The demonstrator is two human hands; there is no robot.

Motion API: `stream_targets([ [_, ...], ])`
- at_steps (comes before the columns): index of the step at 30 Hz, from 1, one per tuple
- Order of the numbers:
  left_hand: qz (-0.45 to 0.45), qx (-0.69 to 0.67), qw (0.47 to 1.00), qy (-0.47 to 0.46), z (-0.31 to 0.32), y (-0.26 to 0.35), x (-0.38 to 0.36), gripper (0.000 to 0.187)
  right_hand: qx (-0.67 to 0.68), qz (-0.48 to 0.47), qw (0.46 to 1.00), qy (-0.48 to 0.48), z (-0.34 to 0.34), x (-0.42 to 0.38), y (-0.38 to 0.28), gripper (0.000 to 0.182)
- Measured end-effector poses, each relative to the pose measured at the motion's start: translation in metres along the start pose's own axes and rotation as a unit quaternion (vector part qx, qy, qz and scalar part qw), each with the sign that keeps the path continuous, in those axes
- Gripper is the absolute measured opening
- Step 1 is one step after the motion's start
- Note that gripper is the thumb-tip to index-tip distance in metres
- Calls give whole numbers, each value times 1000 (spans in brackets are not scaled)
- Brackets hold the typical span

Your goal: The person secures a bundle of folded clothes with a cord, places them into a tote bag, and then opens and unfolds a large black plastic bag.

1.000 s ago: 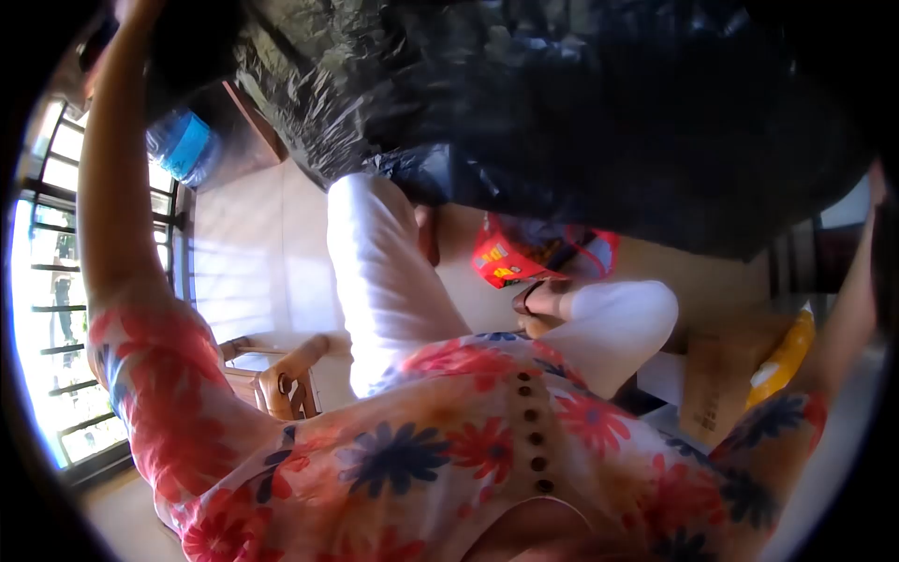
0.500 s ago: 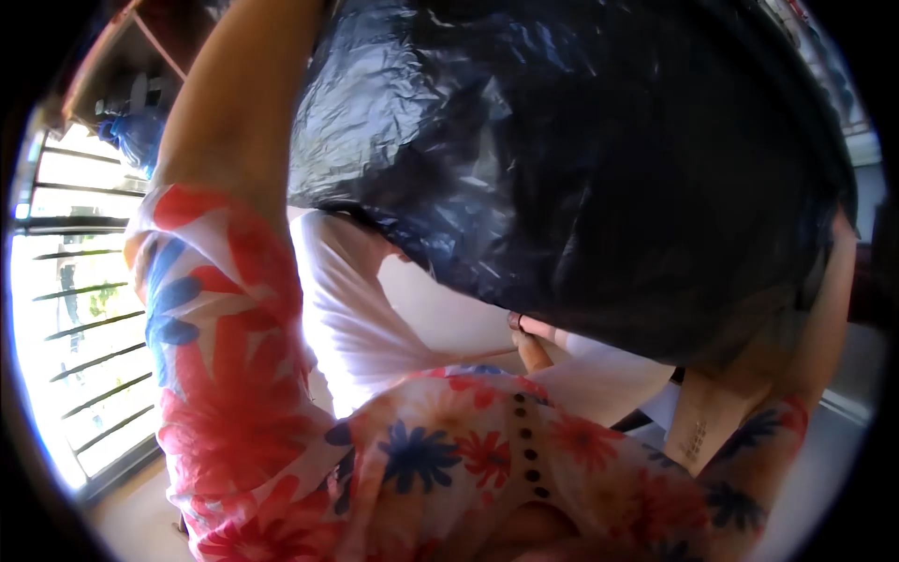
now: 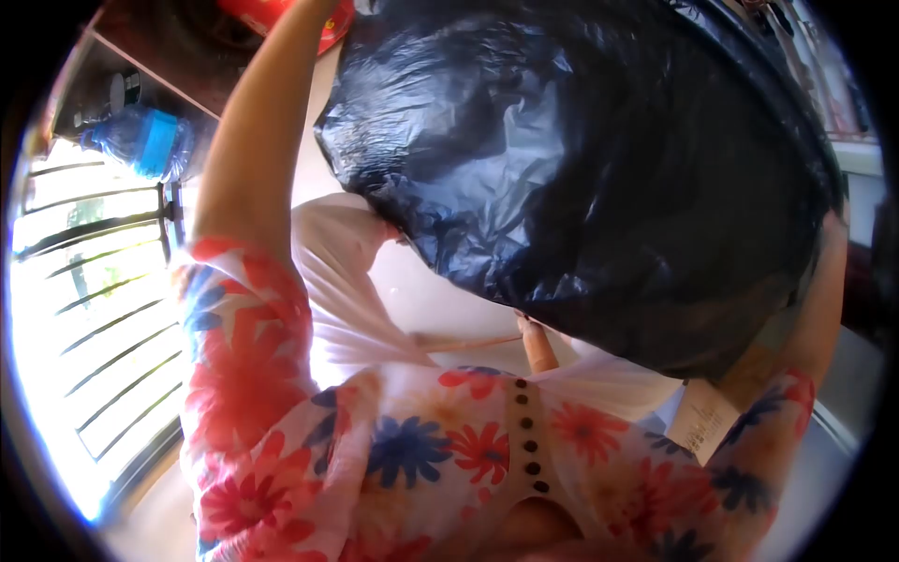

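A large black plastic garbage bag (image 3: 599, 178) spreads across the upper middle and right of the head view, its lower edge hanging above my lap. At the bag's right edge is my right hand (image 3: 833, 229), closed on the plastic with its fingers partly hidden. My left arm reaches up along the bag's left side and leaves through the top of the view, so that hand is out of sight. What the bag contains, if anything, cannot be seen.
A clear plastic bottle with a blue label (image 3: 154, 145) lies at the upper left, by a barred window (image 3: 103, 318). Something red (image 3: 332, 23) shows behind my left arm. A cardboard box (image 3: 704, 421) is at the lower right, near my right arm.
The bag's left edge has shifted to the right and its folds have changed. My left arm has moved right. More of the bottle and the red thing now show.
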State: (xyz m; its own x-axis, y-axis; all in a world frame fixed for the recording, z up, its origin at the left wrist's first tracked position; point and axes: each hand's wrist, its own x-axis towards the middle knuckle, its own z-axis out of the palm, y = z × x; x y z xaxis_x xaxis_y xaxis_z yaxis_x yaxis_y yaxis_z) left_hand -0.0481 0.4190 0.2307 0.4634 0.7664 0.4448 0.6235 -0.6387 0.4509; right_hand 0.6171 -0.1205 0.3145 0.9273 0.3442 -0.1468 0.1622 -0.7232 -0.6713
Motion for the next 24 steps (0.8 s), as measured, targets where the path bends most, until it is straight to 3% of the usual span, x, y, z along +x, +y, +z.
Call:
stream_targets([
  [1,21,84,994,-66,27,-66,-12,48,6,2,1000,-4,-1,3,10,66],
  [2,-39,160,980,-108,37,-99,-48,48,4,7,1000,-10,2,6,15,66],
  [3,-138,81,978,-134,29,-61,-93,52,4,12,1000,-16,5,9,26,67],
  [4,-189,7,973,-135,35,-62,-134,59,3,23,999,-26,9,15,38,68],
  [5,-365,-31,919,-145,41,-84,-157,58,-6,29,999,-32,10,14,33,68],
  [6,-421,-49,893,-150,56,-104,-189,55,-12,40,998,-43,12,8,44,69],
  [9,-552,-80,793,-244,73,-84,-241,31,-25,103,991,-88,11,-34,86,71],
  [11,-473,-58,828,-296,99,-100,-268,25,-30,175,973,-146,11,-96,124,73],
  [12,-445,-116,826,-325,116,-128,-291,22,-19,204,961,-183,13,-135,139,73],
  [14,-604,-186,706,-320,142,-130,-303,17,51,205,939,-272,24,-207,157,77],
  [17,-648,-277,636,-313,139,-97,-318,12,136,235,895,-354,46,-280,157,71],
  [19,-681,-343,561,-322,140,-86,-325,9,95,313,892,-312,56,-294,181,67],
  [22,-694,-405,533,-267,138,-88,-339,10,136,298,906,-266,89,-294,176,63],
  [24,-679,-430,542,-246,134,-83,-344,20,159,220,933,-235,112,-296,149,63],
])
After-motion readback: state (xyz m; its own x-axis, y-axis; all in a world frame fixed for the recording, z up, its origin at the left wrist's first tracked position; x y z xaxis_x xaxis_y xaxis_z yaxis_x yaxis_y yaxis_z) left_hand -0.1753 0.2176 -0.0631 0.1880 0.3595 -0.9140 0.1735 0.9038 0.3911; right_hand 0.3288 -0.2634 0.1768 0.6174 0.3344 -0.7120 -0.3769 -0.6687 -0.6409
